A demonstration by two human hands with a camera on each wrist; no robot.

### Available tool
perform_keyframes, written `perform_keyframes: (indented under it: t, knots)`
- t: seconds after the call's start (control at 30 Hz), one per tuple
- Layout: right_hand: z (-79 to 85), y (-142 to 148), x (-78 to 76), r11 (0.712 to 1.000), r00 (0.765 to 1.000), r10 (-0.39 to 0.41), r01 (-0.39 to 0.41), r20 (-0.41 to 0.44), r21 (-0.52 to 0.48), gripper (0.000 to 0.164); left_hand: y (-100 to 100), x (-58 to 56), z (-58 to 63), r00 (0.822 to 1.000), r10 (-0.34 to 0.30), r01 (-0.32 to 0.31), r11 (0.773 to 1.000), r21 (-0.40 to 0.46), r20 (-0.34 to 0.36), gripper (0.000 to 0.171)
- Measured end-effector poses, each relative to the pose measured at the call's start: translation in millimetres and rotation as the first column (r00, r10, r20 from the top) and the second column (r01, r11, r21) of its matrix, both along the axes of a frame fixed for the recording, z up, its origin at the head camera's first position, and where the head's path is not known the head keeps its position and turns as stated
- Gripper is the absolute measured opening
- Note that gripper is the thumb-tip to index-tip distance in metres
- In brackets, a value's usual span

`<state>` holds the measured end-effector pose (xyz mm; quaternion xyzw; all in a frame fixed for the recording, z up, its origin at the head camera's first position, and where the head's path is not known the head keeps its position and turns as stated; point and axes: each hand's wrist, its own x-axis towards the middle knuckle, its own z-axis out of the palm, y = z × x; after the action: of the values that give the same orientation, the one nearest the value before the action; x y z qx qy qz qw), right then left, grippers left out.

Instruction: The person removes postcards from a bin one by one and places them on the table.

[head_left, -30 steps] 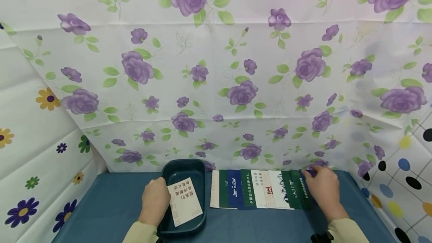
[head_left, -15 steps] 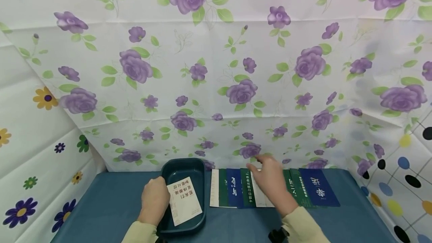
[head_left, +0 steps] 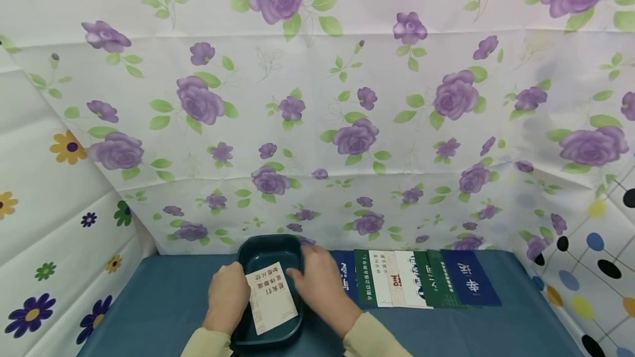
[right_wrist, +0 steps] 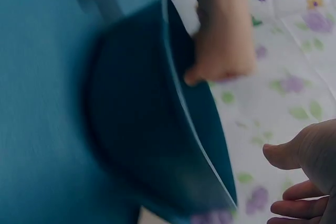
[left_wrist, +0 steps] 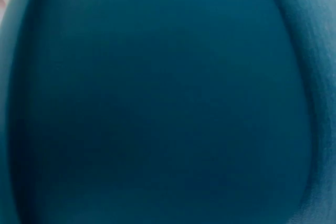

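A dark teal plastic basin [head_left: 270, 340] stands on the table, with one cream printed card [head_left: 273, 299] lying tilted inside. My left hand [head_left: 227, 296] grips its left rim, fingers curled over. The left wrist view is filled by the basin's outer wall [left_wrist: 168, 98]. At the right rim is my right hand [head_left: 322, 285], thumb and fingers spread and holding nothing. In the right wrist view, my right hand [right_wrist: 307, 174] appears apart from the rim. Beside it runs an overlapping row of cards [head_left: 387, 280] in blue, green and white; my right hand covers the row's left end.
The blue-green cloth tabletop [head_left: 154, 296] carries the basin and cards. Behind it hangs a white curtain [head_left: 307, 98] with purple roses. Patterned sheets close off both sides, flowers on the left sheet [head_left: 44, 219] and dots on the right sheet [head_left: 595, 291].
My right hand has let go of the blue card at the row's right end and swept left across the cards to the basin's right rim. My left hand has stayed on the basin.
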<state>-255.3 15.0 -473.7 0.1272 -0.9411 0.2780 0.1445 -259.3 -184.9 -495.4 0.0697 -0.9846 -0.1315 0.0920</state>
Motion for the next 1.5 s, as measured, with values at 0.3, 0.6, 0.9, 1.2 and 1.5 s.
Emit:
perform_keyframes:
  t: [0.3,0.6,0.9,1.2,1.5]
  knots:
    - [-18.5,-46.5,4.6,0.984,0.988,0.092,-0.109,0.123,0.143,0.061,-2.4,-0.7,-0.9,1.000,-0.020,0.020,1.000,0.006,-0.014,0.004]
    - [-38.9,-68.5,4.3,0.972,0.968,0.006,-0.065,0.252,0.225,0.065,-2.2,-2.2,-3.1,1.000,-0.022,0.022,1.000,0.006,-0.008,0.004]
    - [-46.0,-83.6,8.1,0.902,0.963,-0.129,0.014,0.238,0.431,0.082,-0.7,-1.7,0.8,0.998,-0.022,0.021,1.000,0.014,0.053,0.005]
    - [-49.0,-84.0,9.0,0.907,0.972,-0.091,-0.010,0.218,0.421,0.074,-2.3,-2.1,0.0,1.000,-0.010,0.009,1.000,0.011,0.021,0.008]
    - [-49.7,-84.1,8.6,0.911,0.969,-0.121,0.021,0.216,0.411,0.087,-1.6,-1.5,0.1,0.999,-0.025,0.024,0.999,0.022,0.038,0.008]
